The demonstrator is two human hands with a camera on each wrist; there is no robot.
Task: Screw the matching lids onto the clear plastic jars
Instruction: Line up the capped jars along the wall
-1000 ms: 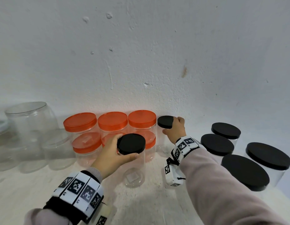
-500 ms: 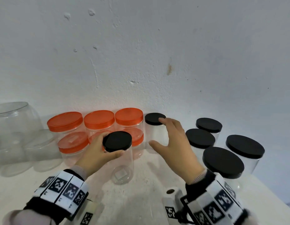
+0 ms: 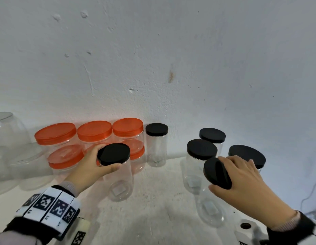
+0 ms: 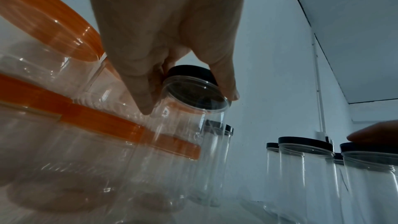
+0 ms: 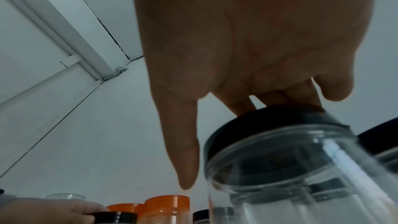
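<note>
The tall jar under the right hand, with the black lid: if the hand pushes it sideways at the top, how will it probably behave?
The tall jar looks empty and thin-walled, so it is probably very light. Being tall and narrow, it would likely tip rather than slide. The right hand lies over its black lid, and the jar already looks tilted in the right wrist view. Neighbouring black-lidded jars might get knocked.

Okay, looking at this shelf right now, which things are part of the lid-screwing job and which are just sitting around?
In the job:
left hand gripping a black lid on its clear jar
right hand on a tilted black lid

Sitting around:
orange-lidded jars
slim capped jar
lidless jar
</note>
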